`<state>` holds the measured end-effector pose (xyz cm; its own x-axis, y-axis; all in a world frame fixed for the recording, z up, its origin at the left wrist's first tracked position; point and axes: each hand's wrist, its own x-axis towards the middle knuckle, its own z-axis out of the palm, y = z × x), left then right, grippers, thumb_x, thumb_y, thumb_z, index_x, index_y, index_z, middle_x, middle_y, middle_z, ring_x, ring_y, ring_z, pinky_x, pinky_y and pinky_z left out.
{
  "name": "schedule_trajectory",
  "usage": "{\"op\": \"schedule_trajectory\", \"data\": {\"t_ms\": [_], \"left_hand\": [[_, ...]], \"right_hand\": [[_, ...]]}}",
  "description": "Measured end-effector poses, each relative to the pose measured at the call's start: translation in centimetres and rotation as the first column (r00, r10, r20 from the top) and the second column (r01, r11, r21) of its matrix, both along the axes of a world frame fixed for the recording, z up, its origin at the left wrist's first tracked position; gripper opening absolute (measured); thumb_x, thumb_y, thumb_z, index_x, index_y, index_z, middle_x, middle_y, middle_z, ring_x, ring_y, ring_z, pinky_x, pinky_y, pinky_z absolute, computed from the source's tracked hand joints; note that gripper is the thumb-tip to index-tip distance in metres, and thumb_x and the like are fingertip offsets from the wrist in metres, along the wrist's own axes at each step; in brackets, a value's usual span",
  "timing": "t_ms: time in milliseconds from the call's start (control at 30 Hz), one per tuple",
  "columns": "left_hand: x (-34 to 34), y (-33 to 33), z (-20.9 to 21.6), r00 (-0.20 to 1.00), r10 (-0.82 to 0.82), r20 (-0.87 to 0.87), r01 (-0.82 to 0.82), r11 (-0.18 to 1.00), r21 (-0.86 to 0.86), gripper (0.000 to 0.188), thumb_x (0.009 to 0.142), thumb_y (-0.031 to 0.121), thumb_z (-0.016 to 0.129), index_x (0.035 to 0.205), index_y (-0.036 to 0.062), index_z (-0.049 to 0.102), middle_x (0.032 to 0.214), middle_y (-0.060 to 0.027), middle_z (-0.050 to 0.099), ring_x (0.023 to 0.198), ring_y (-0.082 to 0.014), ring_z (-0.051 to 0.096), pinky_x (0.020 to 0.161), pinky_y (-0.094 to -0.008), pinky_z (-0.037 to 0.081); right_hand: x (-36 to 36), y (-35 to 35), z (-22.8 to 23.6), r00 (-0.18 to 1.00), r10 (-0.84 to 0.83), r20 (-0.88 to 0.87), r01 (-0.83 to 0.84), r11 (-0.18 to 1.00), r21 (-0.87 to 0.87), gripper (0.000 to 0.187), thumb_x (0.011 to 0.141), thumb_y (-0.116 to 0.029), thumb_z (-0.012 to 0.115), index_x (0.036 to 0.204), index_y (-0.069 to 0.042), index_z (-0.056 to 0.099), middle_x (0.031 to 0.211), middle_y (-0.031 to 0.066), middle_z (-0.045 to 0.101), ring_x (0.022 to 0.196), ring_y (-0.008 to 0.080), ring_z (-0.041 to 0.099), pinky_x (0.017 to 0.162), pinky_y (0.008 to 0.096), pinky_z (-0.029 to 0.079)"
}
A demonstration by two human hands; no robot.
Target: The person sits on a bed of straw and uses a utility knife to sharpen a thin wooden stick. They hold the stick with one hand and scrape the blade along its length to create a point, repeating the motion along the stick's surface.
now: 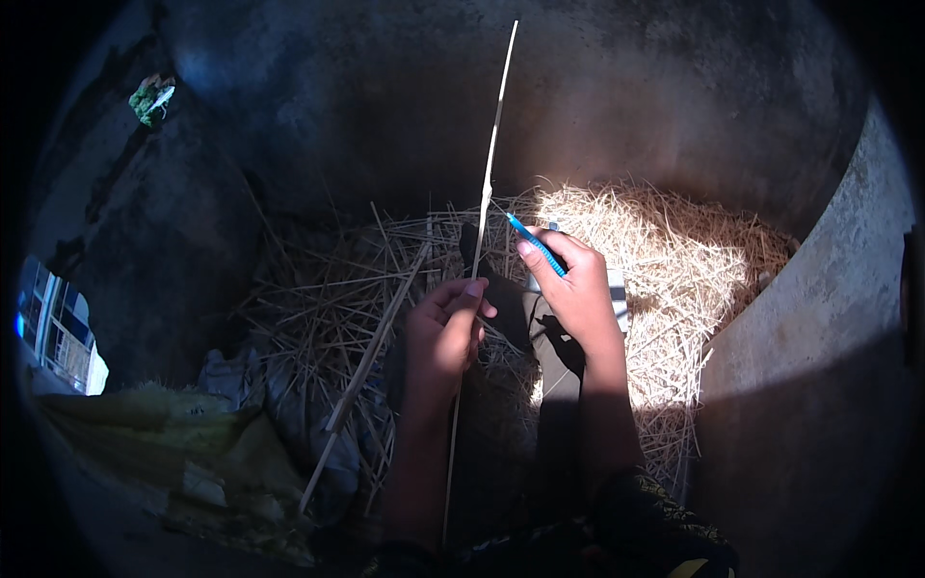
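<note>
My left hand [451, 323] is closed round a long, thin, pale bamboo strip [497, 125]. The strip stands nearly upright, its top leaning right and its lower end running down between my forearms. A small bulge like a node shows above the fingers. Pinched in my right hand [575, 281] is a slim blue tool with a ribbed handle [538, 245], which looks like a craft knife. Its thin tip points up and left toward the strip, just below the bulge. Whether the tip touches the strip, I cannot tell.
Straw-like shavings [665, 250] lie heaped in sunlight on the right, with darker loose strips [318, 289] on the left. A longer, wider strip [371, 347] leans beside my left forearm. A yellowish sack [173, 443] lies lower left. Concrete walls [655, 87] rise around.
</note>
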<state>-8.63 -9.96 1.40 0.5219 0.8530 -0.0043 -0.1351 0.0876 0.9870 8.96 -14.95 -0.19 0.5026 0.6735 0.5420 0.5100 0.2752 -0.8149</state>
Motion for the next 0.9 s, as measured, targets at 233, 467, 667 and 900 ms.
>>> {"op": "schedule_trajectory", "data": {"t_ms": [233, 467, 667, 900], "left_hand": [[0.1, -0.2, -0.6, 0.992, 0.069, 0.107, -0.068, 0.998, -0.010, 0.021, 0.103, 0.024, 0.053, 0.109, 0.0048, 0.056, 0.078, 0.0007, 0.054, 0.054, -0.0027, 0.043, 0.040, -0.0185, 0.029], [0.4, -0.7, -1.1, 0.989, 0.068, 0.133, -0.072, 0.997, 0.027, 0.014, 0.104, 0.020, 0.051, 0.103, 0.0061, 0.050, 0.072, 0.0020, 0.052, 0.052, -0.0035, 0.043, 0.041, -0.0218, 0.031], [1.7, -2.0, -2.7, 1.000, 0.019, -0.006, -0.018, 0.993, 0.113, 0.012, 0.106, 0.019, 0.047, 0.103, 0.0077, 0.050, 0.071, 0.0030, 0.051, 0.054, -0.0027, 0.043, 0.046, -0.0213, 0.033], [1.6, -2.1, -1.7, 0.990, -0.118, 0.073, 0.118, 0.993, 0.007, 0.022, 0.107, 0.024, 0.044, 0.114, 0.0067, 0.055, 0.067, 0.0040, 0.048, 0.046, -0.0026, 0.035, 0.040, -0.0204, 0.028]], "right_hand": [[-0.1, 0.7, -0.4, 0.994, 0.012, 0.107, -0.006, 0.999, -0.051, 0.031, 0.089, -0.028, 0.075, 0.099, 0.001, 0.075, 0.077, 0.0117, 0.069, 0.069, 0.0149, 0.062, 0.064, 0.0298, 0.047], [-0.3, 1.0, -1.0, 0.961, 0.162, 0.223, -0.189, 0.976, 0.108, 0.026, 0.082, -0.025, 0.082, 0.093, -0.003, 0.077, 0.082, 0.0127, 0.073, 0.072, 0.0219, 0.070, 0.064, 0.0317, 0.053], [2.3, 1.5, -2.1, 0.986, -0.087, 0.144, 0.050, 0.969, 0.242, 0.026, 0.083, -0.023, 0.082, 0.093, 0.001, 0.076, 0.077, 0.0116, 0.073, 0.065, 0.0156, 0.067, 0.060, 0.0285, 0.050], [2.1, 0.6, -1.4, 0.993, -0.067, 0.098, 0.042, 0.970, 0.238, 0.023, 0.085, -0.019, 0.080, 0.092, 0.002, 0.075, 0.075, 0.0102, 0.070, 0.065, 0.0142, 0.064, 0.060, 0.0274, 0.049]]}}
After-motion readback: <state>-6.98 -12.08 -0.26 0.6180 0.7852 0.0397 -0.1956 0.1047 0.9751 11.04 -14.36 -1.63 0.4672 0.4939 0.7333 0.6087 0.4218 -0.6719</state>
